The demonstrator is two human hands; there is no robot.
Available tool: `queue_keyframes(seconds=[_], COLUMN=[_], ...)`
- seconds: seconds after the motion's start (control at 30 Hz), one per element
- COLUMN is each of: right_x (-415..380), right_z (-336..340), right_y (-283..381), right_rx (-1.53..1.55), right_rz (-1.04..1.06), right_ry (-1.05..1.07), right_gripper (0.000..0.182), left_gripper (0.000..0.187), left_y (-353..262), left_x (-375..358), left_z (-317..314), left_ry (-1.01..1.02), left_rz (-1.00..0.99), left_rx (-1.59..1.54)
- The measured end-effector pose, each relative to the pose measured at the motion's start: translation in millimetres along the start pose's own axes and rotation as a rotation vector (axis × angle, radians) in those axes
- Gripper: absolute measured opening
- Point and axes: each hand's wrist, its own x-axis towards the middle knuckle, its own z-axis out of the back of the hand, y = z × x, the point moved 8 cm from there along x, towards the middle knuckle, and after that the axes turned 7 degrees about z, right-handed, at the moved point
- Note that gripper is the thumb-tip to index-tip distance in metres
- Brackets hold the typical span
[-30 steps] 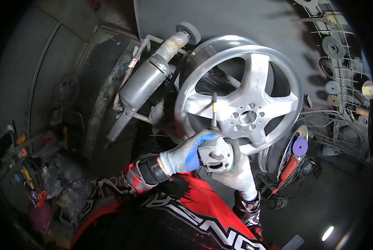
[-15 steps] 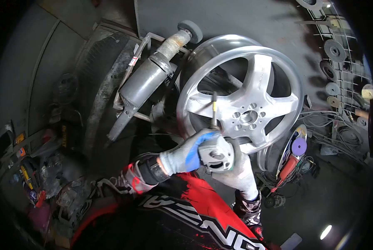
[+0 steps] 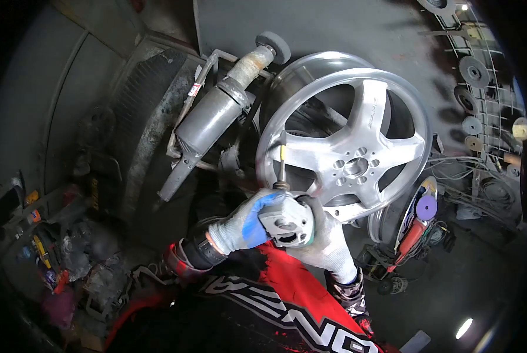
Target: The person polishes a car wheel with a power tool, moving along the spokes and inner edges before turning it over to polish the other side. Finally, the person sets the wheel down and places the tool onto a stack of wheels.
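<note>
A silver five-spoke alloy wheel (image 3: 363,112) stands tilted in front of me, its face toward me. Both gloved hands wrap a grey grinder (image 3: 287,222) low in front of it. My left hand (image 3: 240,225), in a grey glove with blue patches, closes around the left side of the housing. On the other side, my right hand (image 3: 328,242), in a whitish glove, is closed on the body, with part of its grip hidden. A thin shaft (image 3: 283,156) with a yellow band points up from the grinder, its tip overlapping the left spoke near the outer rim.
Left of the wheel, a grey cylindrical machine (image 3: 210,117) with a round buffing wheel (image 3: 273,47) sits on a metal frame. A red grinder with a purple disc (image 3: 426,207) lies at right among cables. Discs hang on a wire rack (image 3: 474,72); clutter fills the lower left.
Both hands and the grinder have moved left. The shaft tip has gone from partway along the left spoke to nearer the outer rim. The view has shifted slightly.
</note>
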Motion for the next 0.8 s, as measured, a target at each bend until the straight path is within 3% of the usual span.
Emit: queue_keyframes(seconds=[0.07,0.2,0.23,0.3,0.47,0.57,0.6,0.67,0.8], right_x=[0.3,-10.3,-14.0,-22.6,-25.9,-17.9,-14.6,-10.2,-11.5], right_z=[-0.8,9.2,15.0,24.7,30.0,16.0,9.6,-0.7,-5.1], right_y=[1.3,-6.3,-10.8,-20.7,-21.2,-14.6,-11.8,-7.0,-8.2], right_rx=[0.006,-0.035,-0.050,-0.041,-0.040,-0.005,-0.003,0.013,0.026], right_rz=[0.011,-0.041,-0.072,-0.179,-0.170,-0.121,-0.098,-0.059,-0.025], right_ry=[-0.002,-0.017,-0.019,-0.018,-0.069,-0.056,-0.038,-0.013,-0.005], right_gripper=[0.072,0.076,0.077,0.080,0.077,0.075,0.074,0.074,0.076], left_gripper=[0.046,0.044,0.042,0.038,0.033,0.035,0.048,0.039,0.043], left_y=[-0.8,5.9,7.1,17.8,21.4,7.0,7.2,-2.9,-3.2], left_x=[-2.7,14.2,20.4,38.7,43.0,24.6,17.9,-5.0,-14.5], left_z=[-5.9,-13.6,-16.9,-27.2,-39.6,-23.0,-16.4,-27.3,-22.6], left_ry=[0.120,0.081,-0.016,0.058,0.081,0.065,0.221,0.177,0.168], left_rz=[0.033,0.050,0.065,0.145,0.223,0.086,0.063,0.004,-0.057], left_rx=[-0.123,-0.092,-0.034,-0.085,-0.056,-0.047,-0.127,-0.084,-0.039])
